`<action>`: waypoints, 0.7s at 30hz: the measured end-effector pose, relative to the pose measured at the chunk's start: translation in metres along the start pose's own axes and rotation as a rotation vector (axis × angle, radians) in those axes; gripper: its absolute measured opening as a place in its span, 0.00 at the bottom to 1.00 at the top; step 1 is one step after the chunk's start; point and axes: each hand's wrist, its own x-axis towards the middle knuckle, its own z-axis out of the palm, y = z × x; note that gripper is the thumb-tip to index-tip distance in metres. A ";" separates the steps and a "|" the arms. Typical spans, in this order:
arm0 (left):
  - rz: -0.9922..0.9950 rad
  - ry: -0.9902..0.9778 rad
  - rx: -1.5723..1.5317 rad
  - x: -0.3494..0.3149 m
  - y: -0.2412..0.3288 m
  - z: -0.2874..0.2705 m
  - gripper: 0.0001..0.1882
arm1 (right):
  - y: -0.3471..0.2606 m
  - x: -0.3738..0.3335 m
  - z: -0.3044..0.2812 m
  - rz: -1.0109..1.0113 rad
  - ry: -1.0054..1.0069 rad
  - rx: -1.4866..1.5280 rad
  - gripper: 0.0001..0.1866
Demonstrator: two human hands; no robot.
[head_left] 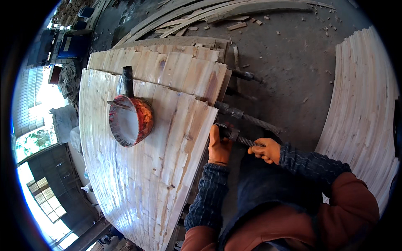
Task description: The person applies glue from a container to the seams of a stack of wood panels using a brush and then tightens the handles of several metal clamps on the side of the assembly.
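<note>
Both my hands wear orange gloves. At the right edge of a wide panel of glued wood strips (167, 138), my left hand (220, 147) is closed around the head end of a metal screw clamp (232, 133), its thumb up by the panel's edge. My right hand (266, 151) grips the outer end of that clamp's threaded rod (246, 141); the fingers wrap round it. A second threaded clamp (251, 120) sticks out from the edge just beyond. On the panel stands a red, stained pot (144, 119) with a dark handle, holding whitish liquid and a stick or brush.
More strip panels (184, 67) lie beneath and beyond the top one. Long boards and offcuts (176, 21) are on the floor at the far side. To the right is another large strip panel (364, 100). Blue containers (73, 46) stand at far left.
</note>
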 end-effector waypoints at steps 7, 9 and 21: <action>-0.015 -0.020 -0.003 0.003 -0.001 -0.012 0.22 | 0.017 -0.003 0.023 -0.489 0.319 -0.344 0.22; -0.023 0.018 -0.030 0.000 -0.001 -0.009 0.21 | 0.012 0.001 0.017 -0.188 0.175 -0.105 0.25; -0.145 0.092 -0.024 0.001 0.002 -0.020 0.15 | 0.032 0.000 0.035 -0.505 0.340 -0.204 0.22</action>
